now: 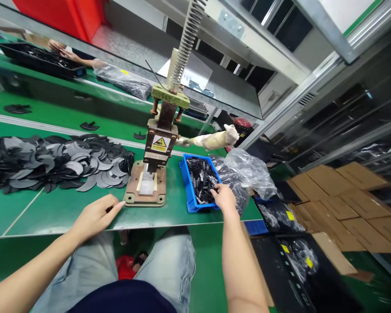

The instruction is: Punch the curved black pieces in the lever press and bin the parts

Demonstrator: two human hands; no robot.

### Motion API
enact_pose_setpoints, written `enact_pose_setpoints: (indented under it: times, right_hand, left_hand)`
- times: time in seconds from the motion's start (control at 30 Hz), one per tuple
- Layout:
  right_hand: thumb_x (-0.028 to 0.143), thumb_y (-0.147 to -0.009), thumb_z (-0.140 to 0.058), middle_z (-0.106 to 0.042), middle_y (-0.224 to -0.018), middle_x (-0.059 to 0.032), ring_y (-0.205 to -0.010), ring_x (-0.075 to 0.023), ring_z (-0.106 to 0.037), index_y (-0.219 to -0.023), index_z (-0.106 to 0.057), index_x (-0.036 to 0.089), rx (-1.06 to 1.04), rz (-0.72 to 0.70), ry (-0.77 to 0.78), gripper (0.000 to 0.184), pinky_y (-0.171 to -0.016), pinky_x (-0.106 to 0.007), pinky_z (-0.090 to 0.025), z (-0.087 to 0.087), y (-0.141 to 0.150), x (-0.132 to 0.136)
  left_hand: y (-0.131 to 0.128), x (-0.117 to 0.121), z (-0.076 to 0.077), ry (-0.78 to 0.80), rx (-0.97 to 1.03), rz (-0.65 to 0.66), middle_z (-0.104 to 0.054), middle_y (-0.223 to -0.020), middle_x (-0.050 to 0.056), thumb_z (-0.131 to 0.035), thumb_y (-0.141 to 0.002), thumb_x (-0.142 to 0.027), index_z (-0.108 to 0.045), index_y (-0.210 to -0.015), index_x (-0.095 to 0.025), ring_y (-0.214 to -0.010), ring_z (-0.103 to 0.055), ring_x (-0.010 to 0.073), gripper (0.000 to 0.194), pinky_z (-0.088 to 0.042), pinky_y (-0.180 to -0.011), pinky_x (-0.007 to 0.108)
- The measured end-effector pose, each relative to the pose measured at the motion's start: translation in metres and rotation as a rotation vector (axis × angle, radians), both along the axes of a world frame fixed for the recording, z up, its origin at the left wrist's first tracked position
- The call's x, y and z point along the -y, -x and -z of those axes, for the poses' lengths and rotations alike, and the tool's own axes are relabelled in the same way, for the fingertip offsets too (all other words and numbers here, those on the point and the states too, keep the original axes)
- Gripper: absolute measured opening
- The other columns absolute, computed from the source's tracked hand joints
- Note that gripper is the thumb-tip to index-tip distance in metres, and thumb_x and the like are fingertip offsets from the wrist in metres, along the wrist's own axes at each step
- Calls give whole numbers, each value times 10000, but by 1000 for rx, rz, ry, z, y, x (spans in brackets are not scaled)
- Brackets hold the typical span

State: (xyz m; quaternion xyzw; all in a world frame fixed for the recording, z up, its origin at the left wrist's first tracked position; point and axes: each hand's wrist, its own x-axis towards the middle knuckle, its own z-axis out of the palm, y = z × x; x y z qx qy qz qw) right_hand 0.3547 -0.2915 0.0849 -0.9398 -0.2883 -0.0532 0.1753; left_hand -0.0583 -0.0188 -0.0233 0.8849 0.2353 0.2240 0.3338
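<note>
My right hand [224, 198] reaches over the near right side of a blue bin [191, 201], its fingertips drawn together at the small black plastic parts [202, 178] inside. Whatever lies between those fingertips is too small to make out. My left hand [99, 213] rests near the table's front edge, holding nothing, with its fingers partly bent and one digit stretched to the corner of the press's base plate [137, 199]. A hand press [159, 143] with a yellow warning label stands between my hands. Under its ram sits a pale block [147, 182].
A heap of curved black and grey pieces [68, 163] covers the table on the left. The press's wrapped lever [215, 139] sticks out rightward above the bin. Clear plastic bags [247, 169] lie right of it. Across the table, another person's hands [65, 51] work at a black tray [35, 61].
</note>
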Motion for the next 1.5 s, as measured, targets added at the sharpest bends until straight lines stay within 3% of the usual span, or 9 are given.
enact_pose_setpoints:
  times: [0.37, 0.53, 0.7, 0.83, 0.97, 1.07, 1.17, 1.3, 1.5]
  right_hand:
    - [430, -810, -666, -673, -796, -22, -708, -199, -561, -921, -673, 250, -38, 48, -14, 211, -722, -332, -407, -1, -7, -17]
    - [489, -759, -642, -622, -710, -16, -649, -195, -524, -860, -636, 230, -19, 47, -223, 279, -710, -349, -422, 0, -3, -21]
    - [543, -799, -631, -651, -883, -65, -802, -211, -581, -929, -602, 207, 59, 28, -537, 362, -886, -409, -478, -8, 15, -25]
    - [580, -845, -662, -648, -922, -72, -791, -195, -606, -1075, -587, 188, -31, -85, -760, 460, -805, -389, -538, -9, 50, -36]
    - [509, -973, -598, -693, -1081, -106, -903, -206, -705, -1242, -582, 197, -229, -312, -903, 412, -821, -402, -622, 6, 123, -54]
    - [408, -991, -635, -745, -1067, -101, -975, -225, -751, -1106, -651, 198, -403, -465, -915, 240, -908, -437, -649, 23, 183, -64]
    - [334, -1003, -635, -763, -1100, -98, -1030, -229, -763, -1108, -657, 207, -528, -552, -924, 166, -938, -442, -658, 39, 225, -67]
    - [302, -1005, -637, -767, -1127, -96, -1082, -230, -759, -1139, -659, 220, -608, -628, -910, 159, -960, -433, -661, 55, 247, -64]
    - [235, -986, -655, -769, -1151, -88, -1100, -232, -753, -1179, -692, 238, -569, -706, -875, 196, -980, -442, -652, 64, 246, -59]
  left_hand:
    - [-5, 3, -15, -36, 25, -17, -599, -805, 16, -472, -1068, -442, -551, -729, -211, -785, -581, 168, 418, -436, -768, 291]
    - [-5, 3, -18, -5, 51, -32, -594, -793, 16, -479, -1063, -456, -543, -714, -207, -767, -578, 165, 433, -441, -765, 289]
    - [-2, 0, -18, 86, 132, -62, -621, -808, 20, -492, -1058, -471, -529, -701, -206, -779, -593, 160, 446, -467, -776, 281]
    - [-2, -1, -21, 139, 187, -64, -622, -789, 23, -507, -1049, -475, -531, -686, -206, -773, -589, 162, 453, -481, -774, 287]
    - [-4, 14, -36, 192, 266, -57, -652, -845, 40, -541, -1040, -424, -581, -741, -203, -826, -609, 171, 374, -500, -812, 305]
    - [-8, 36, -57, 208, 310, 23, -678, -992, 61, -632, -998, -395, -667, -967, -208, -868, -623, 174, 192, -520, -812, 312]
    - [-12, 57, -76, 185, 320, 115, -685, -1050, 74, -722, -946, -381, -670, -1213, -222, -869, -638, 177, 316, -538, -806, 321]
    - [-14, 70, -90, 180, 305, 175, -726, -999, 85, -687, -975, -367, -719, -1139, -221, -896, -672, 196, 222, -558, -834, 339]
    - [-8, 73, -91, 139, 312, 195, -774, -965, 81, -675, -988, -309, -743, -1050, -230, -877, -698, 198, 121, -578, -831, 350]
